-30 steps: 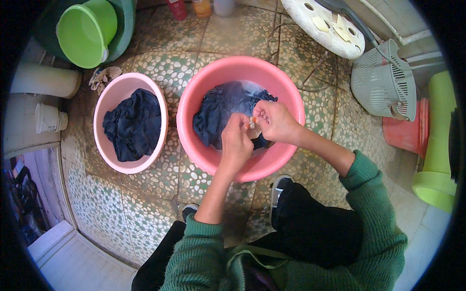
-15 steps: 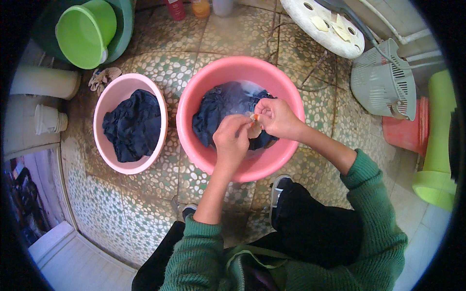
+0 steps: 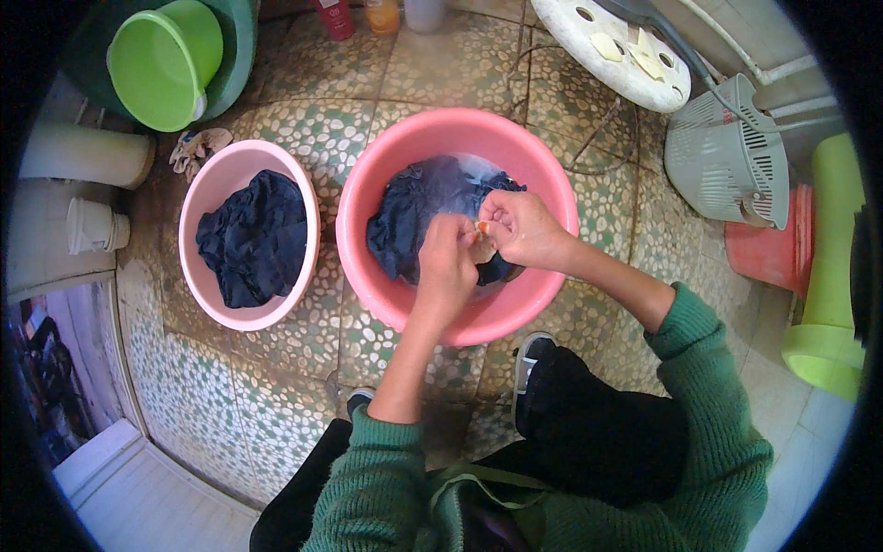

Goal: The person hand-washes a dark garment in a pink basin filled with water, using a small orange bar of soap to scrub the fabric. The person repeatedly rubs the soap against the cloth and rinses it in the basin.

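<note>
A small pale piece (image 3: 483, 227) with an orange spot is held between the 2 hands, above the pink basin (image 3: 460, 129), a little right of its middle. The orange part lies on the side away from the person, and a translucent part hangs toward the person. Its long axis seems to run this way, but the fingers cover much of it, so I cannot tell surely.

The round rim of the pink basin surrounds the place of work, and the left part of its mouth lies well apart from the hands. Under the hands is dark cloth (image 3: 400, 216) in cloudy water. A strip of tiled floor (image 3: 326, 138) separates this basin from the pale pink basin (image 3: 244, 156), which holds a dark bundle (image 3: 253, 239).

The left hand (image 3: 445, 258) rises from below, its fingers pinching the piece on the left. The right hand (image 3: 522, 232) comes from the lower right, its fingers bent and pinching the other side. The 2 forearms cross over the near rim.
</note>
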